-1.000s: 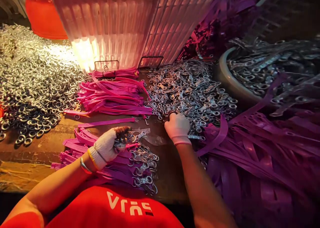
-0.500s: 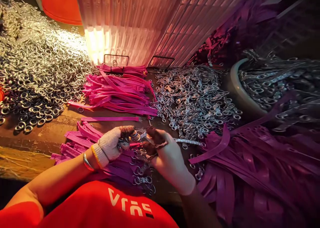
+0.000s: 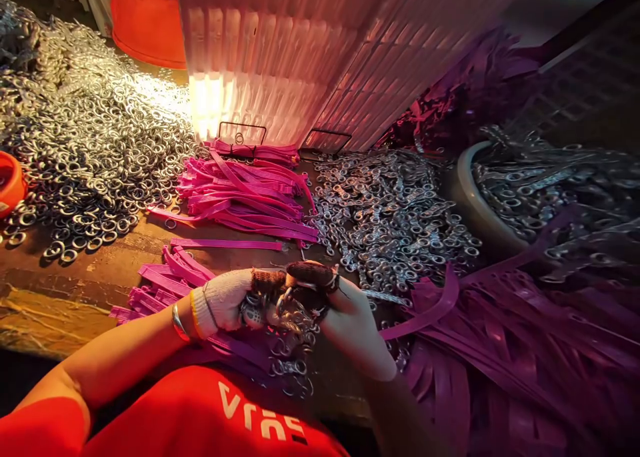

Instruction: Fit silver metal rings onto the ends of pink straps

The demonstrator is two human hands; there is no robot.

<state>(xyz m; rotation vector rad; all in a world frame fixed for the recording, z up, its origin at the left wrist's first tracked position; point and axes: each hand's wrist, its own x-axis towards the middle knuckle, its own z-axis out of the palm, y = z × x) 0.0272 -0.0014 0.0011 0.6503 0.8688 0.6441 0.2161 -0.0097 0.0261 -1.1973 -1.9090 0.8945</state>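
My left hand (image 3: 227, 301), in a white knit glove with dark fingertips, is closed around a small cluster of silver metal ring pieces (image 3: 253, 313). Its thumb meets the fingers of my right hand (image 3: 350, 320), which wears dark coverings on the fingers and a pale glove. The right fingers are closed on a silver ring link (image 3: 286, 300) between the hands; the exact grip is partly hidden. Below hang several twisted silver links (image 3: 290, 367). Beneath the left forearm and hand lies a bundle of magenta straps (image 3: 165, 280).
At the left spreads a heap of silver rings (image 3: 100, 150), beside an orange container (image 3: 10, 185). Pink straps (image 3: 245, 190) lie in the centre, before a ribbed translucent panel (image 3: 270, 57). To the right are ringed metal links (image 3: 390, 203), a tub (image 3: 467, 177) and purple straps (image 3: 500, 337).
My hands have come together, the right fingers now meeting the left thumb over the metal pieces. The view has shifted slightly, so the table's contents sit a little lower and further right.
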